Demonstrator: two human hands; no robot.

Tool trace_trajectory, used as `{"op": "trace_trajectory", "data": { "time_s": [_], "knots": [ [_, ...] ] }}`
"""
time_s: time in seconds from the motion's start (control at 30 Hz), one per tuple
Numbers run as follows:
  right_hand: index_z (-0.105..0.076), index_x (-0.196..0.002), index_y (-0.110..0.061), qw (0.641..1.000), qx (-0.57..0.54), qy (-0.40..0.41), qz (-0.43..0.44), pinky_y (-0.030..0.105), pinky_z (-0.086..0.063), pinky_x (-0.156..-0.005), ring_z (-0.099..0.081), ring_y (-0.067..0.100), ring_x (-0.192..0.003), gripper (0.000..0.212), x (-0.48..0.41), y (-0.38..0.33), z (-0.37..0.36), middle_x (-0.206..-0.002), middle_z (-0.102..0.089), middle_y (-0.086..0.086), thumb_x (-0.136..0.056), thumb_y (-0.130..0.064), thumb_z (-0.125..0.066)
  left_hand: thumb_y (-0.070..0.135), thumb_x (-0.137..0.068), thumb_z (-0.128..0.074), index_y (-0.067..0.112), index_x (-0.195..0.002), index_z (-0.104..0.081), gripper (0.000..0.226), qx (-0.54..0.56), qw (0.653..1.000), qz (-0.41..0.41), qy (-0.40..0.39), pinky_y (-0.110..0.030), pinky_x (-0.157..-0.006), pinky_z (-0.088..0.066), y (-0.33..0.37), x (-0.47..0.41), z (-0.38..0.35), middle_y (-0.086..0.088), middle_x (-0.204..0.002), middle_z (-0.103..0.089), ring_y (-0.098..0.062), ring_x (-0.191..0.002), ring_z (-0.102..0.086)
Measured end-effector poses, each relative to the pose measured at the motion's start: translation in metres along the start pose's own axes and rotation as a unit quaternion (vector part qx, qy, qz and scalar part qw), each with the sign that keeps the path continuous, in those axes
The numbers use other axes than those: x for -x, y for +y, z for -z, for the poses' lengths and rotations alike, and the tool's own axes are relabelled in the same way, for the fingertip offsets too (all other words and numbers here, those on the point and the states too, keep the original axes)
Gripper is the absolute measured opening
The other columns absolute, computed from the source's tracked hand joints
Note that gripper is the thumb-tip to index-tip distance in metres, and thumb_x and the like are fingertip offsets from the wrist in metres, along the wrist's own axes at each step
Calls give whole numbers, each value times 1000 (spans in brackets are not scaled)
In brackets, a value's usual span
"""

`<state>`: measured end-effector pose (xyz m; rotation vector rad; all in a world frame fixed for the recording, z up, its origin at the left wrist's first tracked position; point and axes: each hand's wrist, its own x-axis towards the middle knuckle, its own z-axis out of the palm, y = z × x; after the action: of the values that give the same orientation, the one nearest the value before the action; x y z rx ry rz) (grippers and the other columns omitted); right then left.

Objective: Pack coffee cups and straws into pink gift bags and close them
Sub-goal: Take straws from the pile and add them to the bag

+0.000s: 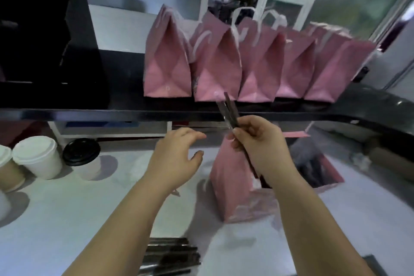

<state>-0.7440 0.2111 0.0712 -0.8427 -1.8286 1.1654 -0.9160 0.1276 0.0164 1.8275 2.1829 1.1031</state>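
Observation:
A pink gift bag (233, 188) stands on the white counter just below my hands. My right hand (259, 139) pinches two dark wrapped straws (229, 110) above the bag; their upper ends point up and away, and the lower part runs down behind my wrist toward the bag. My left hand (177, 157) hovers to the left of the bag with fingers spread and relaxed, holding nothing. Several closed pink bags (215, 67) with white handles stand in a row on the black raised ledge. A pile of wrapped straws (170, 255) lies near my left forearm.
Paper cups stand at the left: a white-lidded one (38, 157), a black-lidded one (81, 154) and a brown one (9, 170). The black ledge (89, 114) crosses the view above the counter. A flat pink bag and dark clutter (318, 163) lie to the right.

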Motion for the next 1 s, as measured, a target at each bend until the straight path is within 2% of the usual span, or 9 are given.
{"op": "trace_trajectory", "data": {
  "time_s": [0.07,0.2,0.33,0.43,0.53,0.63,0.73,0.83,1.0],
  "knots": [
    [-71,-76,-25,999,-45,16,2,26,-54,-56,-63,13,-57,32,-9,-5,27,-71,-73,5,-90,2,-61,22,-85,-65,26,-123,-64,38,7,1000,-22,-3,-37,-98,-43,19,-14,-8,8,-122,-61,-16,-116,-53],
    [-68,-77,-18,998,-42,53,-1,24,-56,-57,-66,14,-57,26,-25,3,74,-71,-74,8,-87,5,-64,28,-84,-67,28,-118,-66,34,11,999,-41,2,-31,-98,-41,51,-32,-29,12,-119,-62,-13,-114,-51],
    [-66,-78,-16,998,17,49,-42,21,-55,-65,-69,16,-66,23,-33,41,98,-69,-73,5,-85,6,-66,41,-83,-66,34,-115,-66,33,-29,998,-55,-24,-31,-95,-37,73,-37,-64,17,-119,-60,-13,-115,-47],
    [-65,-78,-21,993,114,-10,-42,20,-53,-72,-70,19,-79,24,-39,72,106,-77,-72,3,-83,2,-70,54,-80,-62,37,-119,-62,42,-77,994,-50,-59,-32,-100,-32,72,-38,-86,18,-123,-56,-12,-121,-40],
    [-68,-87,-25,954,279,-106,-30,25,-51,-80,-66,16,-85,17,-47,96,112,-87,-71,-5,-86,-8,-67,66,-75,-60,36,-125,-58,58,-88,994,-30,-65,-35,-108,-30,64,-39,-97,14,-131,-50,-13,-130,-30],
    [-68,-110,-25,872,447,-196,-37,30,-50,-82,-64,23,-94,25,-59,113,111,-105,-71,-1,-92,-13,-56,71,-71,-59,33,-138,-49,77,-95,994,-5,-59,-36,-115,-22,59,-42,-99,8,-150,-37,-15,-141,-19],
    [-65,-120,-25,826,505,-248,-27,31,-48,-80,-63,28,-99,29,-63,120,100,-114,-69,4,-95,-15,-53,73,-72,-57,33,-147,-35,88,-115,990,14,-79,-36,-116,-17,57,-43,-102,8,-159,-22,-15,-144,-10],
    [-63,-122,-24,825,508,-247,-4,31,-47,-80,-62,28,-102,31,-61,123,95,-115,-68,5,-93,-17,-56,72,-75,-56,36,-148,-32,85,-120,990,18,-76,-37,-115,-19,57,-44,-103,8,-158,-22,-16,-143,-12],
    [-65,-116,-31,847,478,-231,-10,31,-50,-76,-63,21,-93,30,-56,103,100,-106,-70,-3,-87,-26,-65,72,-77,-54,38,-145,-37,78,-140,989,10,-54,-35,-113,-20,55,-43,-93,9,-156,-29,-14,-141,-16]
  ]
}}
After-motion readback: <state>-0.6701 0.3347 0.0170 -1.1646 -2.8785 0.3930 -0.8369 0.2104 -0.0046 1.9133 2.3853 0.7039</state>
